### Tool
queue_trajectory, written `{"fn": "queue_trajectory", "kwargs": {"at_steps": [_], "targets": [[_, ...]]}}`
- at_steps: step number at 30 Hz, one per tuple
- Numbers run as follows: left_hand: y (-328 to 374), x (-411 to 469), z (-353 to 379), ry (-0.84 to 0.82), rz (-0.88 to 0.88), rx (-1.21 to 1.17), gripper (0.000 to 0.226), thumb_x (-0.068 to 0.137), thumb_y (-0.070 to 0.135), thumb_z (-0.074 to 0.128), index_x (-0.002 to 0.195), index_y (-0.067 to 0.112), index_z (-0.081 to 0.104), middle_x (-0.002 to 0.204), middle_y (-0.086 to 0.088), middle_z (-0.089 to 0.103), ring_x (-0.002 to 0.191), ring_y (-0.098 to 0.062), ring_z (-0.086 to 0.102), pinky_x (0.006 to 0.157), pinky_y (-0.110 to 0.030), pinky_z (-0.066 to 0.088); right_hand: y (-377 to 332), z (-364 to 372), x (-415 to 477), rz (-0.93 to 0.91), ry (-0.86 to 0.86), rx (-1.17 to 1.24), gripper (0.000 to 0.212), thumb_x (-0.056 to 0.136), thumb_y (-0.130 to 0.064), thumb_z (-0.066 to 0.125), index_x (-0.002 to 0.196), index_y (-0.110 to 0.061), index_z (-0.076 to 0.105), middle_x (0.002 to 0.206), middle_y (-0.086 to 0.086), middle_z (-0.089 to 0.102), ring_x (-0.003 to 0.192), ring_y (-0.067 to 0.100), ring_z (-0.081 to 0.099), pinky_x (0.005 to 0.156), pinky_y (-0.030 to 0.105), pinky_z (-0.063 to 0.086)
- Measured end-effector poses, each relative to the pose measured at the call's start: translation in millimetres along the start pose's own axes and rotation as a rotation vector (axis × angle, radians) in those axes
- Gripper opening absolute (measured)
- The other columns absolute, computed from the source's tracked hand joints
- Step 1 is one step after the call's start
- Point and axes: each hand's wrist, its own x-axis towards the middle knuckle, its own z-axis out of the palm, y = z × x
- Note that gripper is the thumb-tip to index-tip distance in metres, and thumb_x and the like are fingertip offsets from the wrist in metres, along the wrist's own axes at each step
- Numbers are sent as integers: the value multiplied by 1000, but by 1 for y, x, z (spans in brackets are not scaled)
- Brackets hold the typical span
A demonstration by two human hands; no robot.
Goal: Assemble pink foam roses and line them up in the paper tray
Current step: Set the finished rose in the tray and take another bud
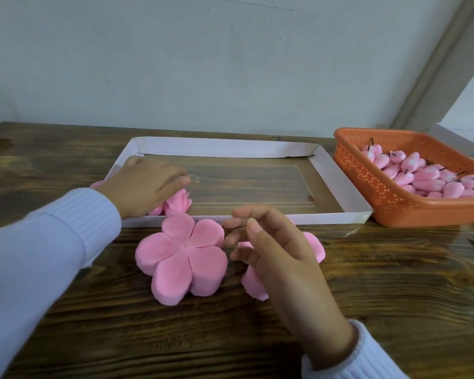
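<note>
My left hand curls over a pink foam rose, holding it in the near left corner of the white paper tray. My right hand hovers loosely open and empty beside a stack of pink five-petal foam cutouts.

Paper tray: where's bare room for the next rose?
Free: everything from the rose in the near-left corner across to the right wall of the paper tray and back to its far wall. Crowded: that corner, under the left hand.
</note>
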Motion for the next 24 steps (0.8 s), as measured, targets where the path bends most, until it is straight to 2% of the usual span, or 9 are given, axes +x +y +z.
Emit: {"fn": "queue_trajectory", "kwargs": {"at_steps": [3, 6, 9, 11, 13, 16, 19, 21, 24], "targets": [[0, -4, -21, 188, -73, -51, 79, 97, 61, 4, 120, 13, 61, 116, -9, 65, 112, -30, 56, 104, -43, 25, -1, 1, 0, -16, 2, 8, 30, 76, -41, 59, 98, -23, 68, 95, 2, 72, 78, 15, 61, 67, 27, 51], [9, -9, -48, 363, -181, -327, 70, 93, 56, 12, 113, 12, 62, 110, -8, 65, 107, -27, 56, 103, -39, 34, -1, 1, 0, -39, 12, 43, 27, 77, -38, 59, 96, -21, 68, 94, 4, 72, 75, 15, 60, 67, 26, 50], [27, -13, -72, 646, -404, -839, 29, 97, 37, 38, 97, 22, 63, 95, 5, 67, 90, -8, 61, 79, -16, 45, -3, 3, -1, -95, 76, 115, 13, 83, -23, 59, 91, -19, 68, 87, 5, 71, 71, 14, 60, 65, 24, 49], [54, -25, -84, 735, -496, -1236, 15, 89, 26, 50, 85, 27, 64, 77, 12, 68, 72, -3, 60, 67, -16, 44, -5, 3, -2, -190, 216, 159, 15, 83, -13, 54, 83, -19, 68, 75, 4, 67, 64, 13, 56, 62, 23, 48], [91, -44, -83, 748, -456, -1392, 13, 82, 20, 55, 82, 29, 65, 71, 11, 66, 64, -3, 57, 61, -16, 46, -7, -1, -3, -319, 423, 171, 16, 82, -7, 52, 78, -17, 64, 64, 1, 59, 60, 13, 52, 63, 23, 47], [148, -62, -60, 700, -369, -1245, 17, 84, 12, 64, 88, 28, 64, 75, 8, 67, 66, -1, 59, 61, -11, 47, -11, -8, -2, -352, 659, 236, 27, 86, -1, 50, 72, -21, 62, 60, -2, 54, 55, 10, 49, 58, 21, 45], [175, -57, -32, 535, -389, -1128, 25, 85, 3, 65, 90, 27, 61, 81, 9, 65, 70, -1, 61, 61, -10, 46, -10, -12, 0, -304, 774, 285, 30, 92, 6, 45, 76, -16, 57, 58, -6, 54, 52, 6, 49, 52, 18, 44], [181, -51, -17, 416, -397, -884, 21, 86, 8, 66, 93, 27, 59, 78, 12, 60, 71, -5, 58, 61, -13, 46, -10, -13, 2, -306, 822, 294, 27, 91, 7, 45, 79, -15, 56, 58, -7, 55, 52, 5, 49, 50, 17, 43], [182, -52, 1, 330, -360, -541, 10, 89, 23, 60, 99, 25, 61, 89, 15, 54, 79, -7, 54, 65, -21, 42, -11, -16, 3, -315, 861, 274, 27, 91, 7, 45, 80, -16, 55, 58, -8, 55, 52, 5, 48, 50, 17, 42]]}}
